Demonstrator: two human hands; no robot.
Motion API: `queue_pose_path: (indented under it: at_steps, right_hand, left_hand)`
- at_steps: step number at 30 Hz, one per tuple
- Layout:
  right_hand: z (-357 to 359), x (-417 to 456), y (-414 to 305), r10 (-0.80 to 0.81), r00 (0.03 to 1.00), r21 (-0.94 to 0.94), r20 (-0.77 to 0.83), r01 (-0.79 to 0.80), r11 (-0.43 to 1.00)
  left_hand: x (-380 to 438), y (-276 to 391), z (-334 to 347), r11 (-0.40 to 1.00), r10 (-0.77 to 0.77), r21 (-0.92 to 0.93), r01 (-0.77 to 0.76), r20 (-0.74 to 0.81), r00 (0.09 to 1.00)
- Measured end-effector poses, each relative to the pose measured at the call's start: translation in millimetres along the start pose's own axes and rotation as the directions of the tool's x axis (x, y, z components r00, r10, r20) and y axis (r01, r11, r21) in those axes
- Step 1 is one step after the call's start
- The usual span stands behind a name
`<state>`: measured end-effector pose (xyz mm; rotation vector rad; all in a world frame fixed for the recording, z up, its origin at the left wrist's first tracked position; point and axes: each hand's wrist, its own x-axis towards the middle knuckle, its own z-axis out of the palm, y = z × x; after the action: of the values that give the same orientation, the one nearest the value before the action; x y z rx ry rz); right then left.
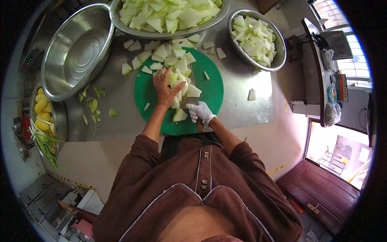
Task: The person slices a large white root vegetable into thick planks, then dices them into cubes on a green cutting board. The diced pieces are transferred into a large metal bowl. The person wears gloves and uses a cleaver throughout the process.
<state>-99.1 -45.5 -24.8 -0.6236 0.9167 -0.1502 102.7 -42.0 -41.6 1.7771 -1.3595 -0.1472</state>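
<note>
A round green cutting board (211,75) lies at the steel table's front edge, with pale green-white melon or gourd pieces (180,65) heaped on its middle and far side. My left hand (167,87) is bare, its fingers spread over the left side of the heap, touching pieces. My right hand (201,113), in a white glove, is closed on the handle of a cleaver (190,102). The blade points away from me under and beside the pieces, partly hidden by them. One larger piece (180,115) lies left of the handle.
Beyond the board stands a large steel basin (169,34) full of cut pieces; a smaller filled bowl (282,54) is at right. An empty steel basin (54,90) tilts at left, near yellow vegetables (43,106) and green onions (45,142). Scraps lie on the steel table (121,127).
</note>
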Motion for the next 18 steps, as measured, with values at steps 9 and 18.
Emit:
queue_pose_path:
  at_steps: [9,18]
  right_hand:
    - [6.7,-37.9,-26.8,-0.038,0.999,0.088,-0.012,0.039,0.995]
    - [-22.3,-73.6,-70.0,-0.28,0.956,0.177,-0.089,0.292,0.94]
  left_hand:
    - [13.4,37.8,-4.8,0.965,-0.076,-0.249,0.088,0.061,0.995]
    - [75.7,123.5,35.6,0.94,0.092,-0.328,-0.096,-0.028,0.995]
